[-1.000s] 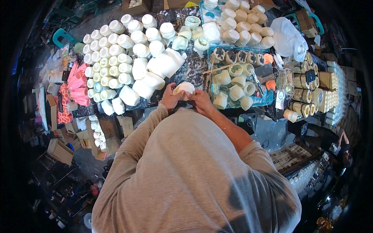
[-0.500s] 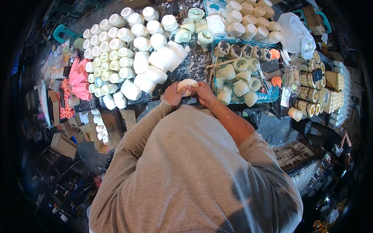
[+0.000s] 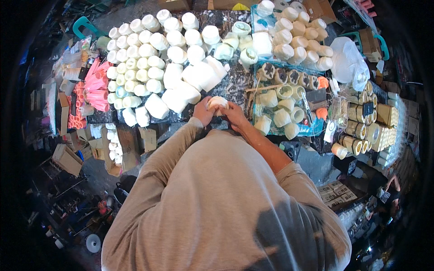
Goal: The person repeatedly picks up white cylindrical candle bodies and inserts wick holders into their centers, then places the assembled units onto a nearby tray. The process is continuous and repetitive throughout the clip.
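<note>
Both hands close on one pale cream, rounded piece [image 3: 218, 102] at the table's near edge. My left hand [image 3: 203, 111] grips its left side, and my right hand [image 3: 233, 114] presses its fingers against the right side. The fingers hide much of its lower part, so its exact kind does not show. Just left of the hands lie big white cylinder-like pieces [image 3: 181, 97], some tipped over. To the right, hollow cream cups [image 3: 282, 117] with open mouths rest on a blue-green plastic sheet [image 3: 312, 128].
Rows of white rounded pieces [image 3: 142, 63] fill the table's left side. Pink tubes and sheets [image 3: 97, 88] lie beyond them. At the right are cups with dark patterned tops [image 3: 291, 77], a clear plastic bag [image 3: 348, 61] and bundled cylinders [image 3: 355, 128]. Cardboard boxes [image 3: 68, 158] stand lower left.
The pale piece has turned in my fingers and shows a more upright, ridged side. My hands stay together near the same spot. The view has shifted, so the table's things appear farther right.
</note>
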Tool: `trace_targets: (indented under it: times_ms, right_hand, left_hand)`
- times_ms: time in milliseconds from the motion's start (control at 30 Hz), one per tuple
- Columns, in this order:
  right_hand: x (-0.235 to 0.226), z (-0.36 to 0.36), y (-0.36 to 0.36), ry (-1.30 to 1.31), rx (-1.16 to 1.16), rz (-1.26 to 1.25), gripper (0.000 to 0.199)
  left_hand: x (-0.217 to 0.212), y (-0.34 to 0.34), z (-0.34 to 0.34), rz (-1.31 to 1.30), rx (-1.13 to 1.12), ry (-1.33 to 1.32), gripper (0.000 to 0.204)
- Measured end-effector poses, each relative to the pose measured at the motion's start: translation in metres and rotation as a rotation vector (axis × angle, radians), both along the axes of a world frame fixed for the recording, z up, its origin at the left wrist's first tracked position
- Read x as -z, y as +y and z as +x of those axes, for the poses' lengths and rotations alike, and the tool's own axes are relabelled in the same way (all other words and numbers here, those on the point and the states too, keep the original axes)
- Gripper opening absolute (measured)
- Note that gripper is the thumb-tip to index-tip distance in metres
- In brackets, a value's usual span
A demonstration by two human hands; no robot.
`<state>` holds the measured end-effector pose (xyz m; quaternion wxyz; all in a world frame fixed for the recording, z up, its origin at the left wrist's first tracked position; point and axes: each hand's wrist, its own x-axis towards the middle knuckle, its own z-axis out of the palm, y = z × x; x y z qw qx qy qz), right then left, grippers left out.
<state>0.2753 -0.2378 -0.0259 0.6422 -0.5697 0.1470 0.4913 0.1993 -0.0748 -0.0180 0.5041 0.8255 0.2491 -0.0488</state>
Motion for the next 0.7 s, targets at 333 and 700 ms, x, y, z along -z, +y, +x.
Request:
trace_targets:
  times_ms: [333,700]
  right_hand:
    - [-0.014,0.011,0.011,-0.282,-0.266,-0.371,0.026]
    - [-0.016,-0.004,0.018,-0.449,-0.151,-0.499,0.038]
  left_hand:
    - [-0.005,0.003,0.007,0.039,0.004,0.227,0.058]
    - [-0.012,-0.019,-0.013,0.247,0.034,0.055,0.038]
